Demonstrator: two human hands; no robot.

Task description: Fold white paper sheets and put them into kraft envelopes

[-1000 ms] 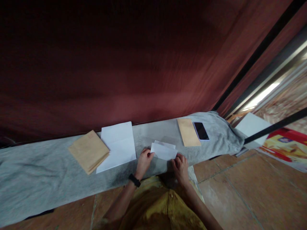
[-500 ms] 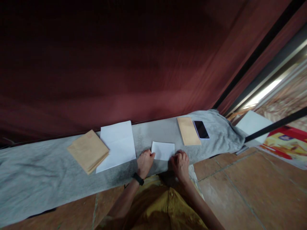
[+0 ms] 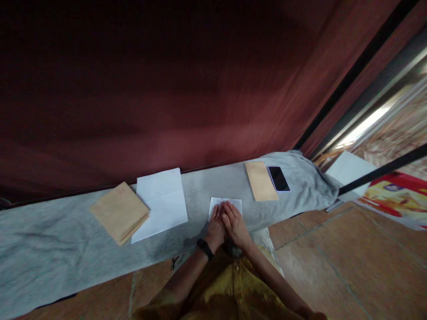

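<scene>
A small white sheet of paper point(image 3: 237, 203), seemingly folded, lies on the grey cloth right in front of me. My left hand point(image 3: 216, 226) rests flat on its middle, fingers stretched forward, a black band on the wrist. Beside it and touching it, my right hand point(image 3: 234, 223) also presses down on the paper with its fingers extended. Both hands cover most of the sheet's lower part. To the left lie larger white sheets point(image 3: 163, 202), partly under a stack of brown envelopes point(image 3: 120, 211). A single brown envelope point(image 3: 261, 181) is off to the right.
A phone point(image 3: 279, 178) lies right of the single envelope. The grey cloth point(image 3: 66, 249) covers a narrow bench against a dark red curtain point(image 3: 173, 111). Black bars point(image 3: 383, 171) and a colourful printed box point(image 3: 398, 198) are at the right, above a tiled floor point(image 3: 333, 258).
Both hands have moved inward from the small paper's side edges and forward onto its middle. Their fingers have straightened from a curled grip. The view has shifted slightly.
</scene>
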